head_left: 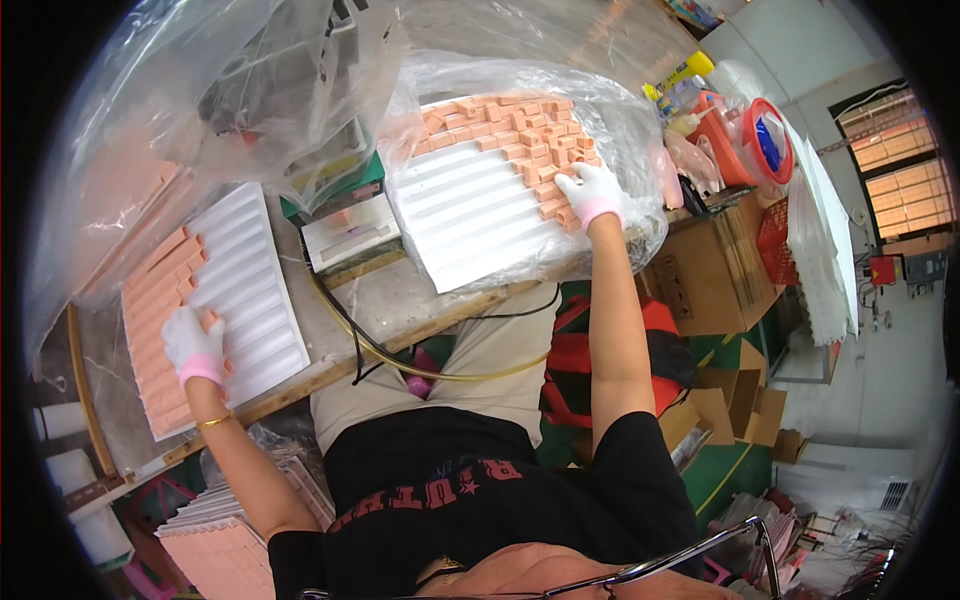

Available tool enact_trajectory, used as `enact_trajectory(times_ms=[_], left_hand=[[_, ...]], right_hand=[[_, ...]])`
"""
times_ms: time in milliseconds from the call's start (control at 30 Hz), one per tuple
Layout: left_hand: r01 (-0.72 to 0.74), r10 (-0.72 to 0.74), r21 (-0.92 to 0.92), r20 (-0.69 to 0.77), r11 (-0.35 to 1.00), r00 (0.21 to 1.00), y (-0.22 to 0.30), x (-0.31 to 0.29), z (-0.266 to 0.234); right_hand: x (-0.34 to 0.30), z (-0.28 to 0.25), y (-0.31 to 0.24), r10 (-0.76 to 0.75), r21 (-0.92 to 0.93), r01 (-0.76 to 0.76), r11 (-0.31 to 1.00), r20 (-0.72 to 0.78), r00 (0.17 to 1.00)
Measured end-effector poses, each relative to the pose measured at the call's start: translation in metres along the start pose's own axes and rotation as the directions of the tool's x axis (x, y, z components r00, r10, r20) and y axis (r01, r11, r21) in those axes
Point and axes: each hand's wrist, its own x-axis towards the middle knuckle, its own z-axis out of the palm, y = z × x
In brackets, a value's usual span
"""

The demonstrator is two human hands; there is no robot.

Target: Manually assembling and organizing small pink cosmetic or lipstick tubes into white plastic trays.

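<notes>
My left hand [193, 345], in a white glove with a pink cuff, is over the left white ribbed tray [262, 310]. Its fingers are closed around a small salmon-pink block [208, 319]. Rows of similar pink blocks [150, 320] lie along that tray's left side. My right hand [594, 190], gloved the same way, touches the right edge of a heap of loose pink blocks [530, 135]. Its thumb and forefinger are a little apart among the blocks. The heap covers the far and right parts of a second white ribbed tray [465, 215].
Between the trays sits a small machine with a white top plate [350, 235]. Clear plastic sheeting [270, 90] hangs over the back. A yellow hose [400, 368] loops at the table's front edge. Red baskets [768, 140] and a cardboard box [710, 265] stand at right.
</notes>
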Motion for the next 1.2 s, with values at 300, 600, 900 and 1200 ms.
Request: enact_trajectory(times_ms=[300,600,900,1200], left_hand=[[0.289,0.558,-0.888,0.044,-0.358,0.829,0.132,-0.054,0.02],[0.614,0.66,-0.572,0.161,-0.543,0.734,0.157,-0.065,0.017],[0.199,0.446,-0.956,0.085,-0.217,0.891,0.147,-0.062,0.007],[0.268,-0.329,-0.248,-0.251,0.931,0.911,-0.024,0.012,0.033]], right_hand=[[-0.078,-0.027,-0.136,-0.363,0.943,-0.119,0.312,0.234,0.902],[-0.135,0.016,-0.203,-0.626,0.778,0.54,0.32,-0.254,0.737],[-0.124,0.031,-0.196,-0.614,0.791,0.453,0.412,-0.127,0.779],[-0.068,0.068,-0.228,-0.561,0.594,0.537,0.599,-0.167,0.811]])
